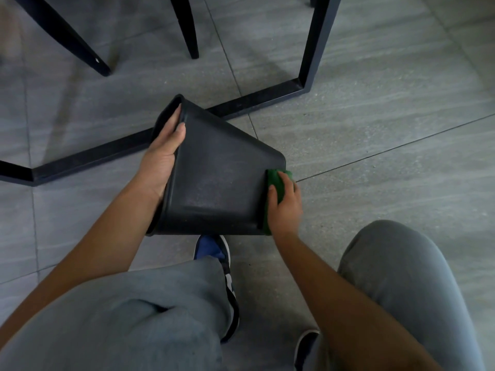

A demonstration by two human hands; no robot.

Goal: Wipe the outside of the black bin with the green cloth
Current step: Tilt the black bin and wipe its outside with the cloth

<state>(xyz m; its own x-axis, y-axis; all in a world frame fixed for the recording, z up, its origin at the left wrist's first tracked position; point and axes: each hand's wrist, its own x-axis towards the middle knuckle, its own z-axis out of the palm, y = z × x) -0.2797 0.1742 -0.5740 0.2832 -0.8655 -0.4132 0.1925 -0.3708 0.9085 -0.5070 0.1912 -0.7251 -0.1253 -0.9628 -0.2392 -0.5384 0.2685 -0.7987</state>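
Grey tiled floor (375, 129) below; bin (214, 178) tipped sideways, left hand (160, 159) clamped on its rim to steady, right hand (284, 207) pressing cloth (274, 175) against its base.

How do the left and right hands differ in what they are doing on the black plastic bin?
The left hand grips the rim of the black plastic bin, fingers hooked inside the opening; the right hand presses the green cloth against the bin's base end. The left hand touches the bin bare; the right hand touches it through the cloth. Both are on the tilted bin.
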